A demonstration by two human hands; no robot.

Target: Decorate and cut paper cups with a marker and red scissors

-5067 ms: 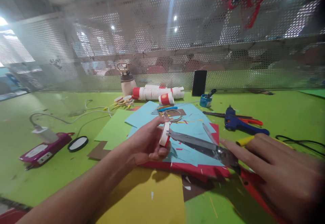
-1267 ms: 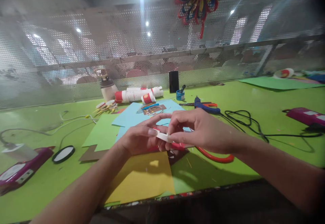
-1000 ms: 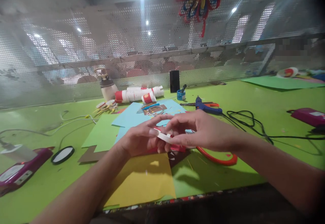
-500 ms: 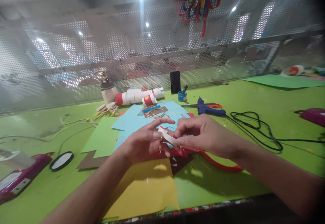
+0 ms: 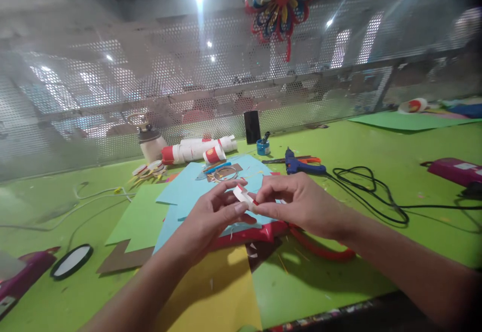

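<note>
A small white paper piece with red edges (image 5: 243,195) is held between both hands above the sheets. My left hand (image 5: 218,209) pinches its near side with the thumb, the other fingers curved behind it. The thumb and index finger of my right hand (image 5: 301,201) are closed on its right end. Below lie light blue paper (image 5: 181,191), a yellow sheet (image 5: 222,287) and a red item (image 5: 241,236). Beneath the right hand, a curved red handle (image 5: 327,252) rests on the table.
A blue glue gun (image 5: 303,166) with a coiled black cord (image 5: 376,189) lies right. Behind stand a phone (image 5: 252,127), a blue jar (image 5: 263,146) and paper cups (image 5: 199,150). A round black-rimmed disc (image 5: 71,261) lies left; a purple power strip (image 5: 457,171) lies far right.
The left thumb and fingers have closed more around the paper piece. The right hand still grips its end. The camera view has shifted slightly.
</note>
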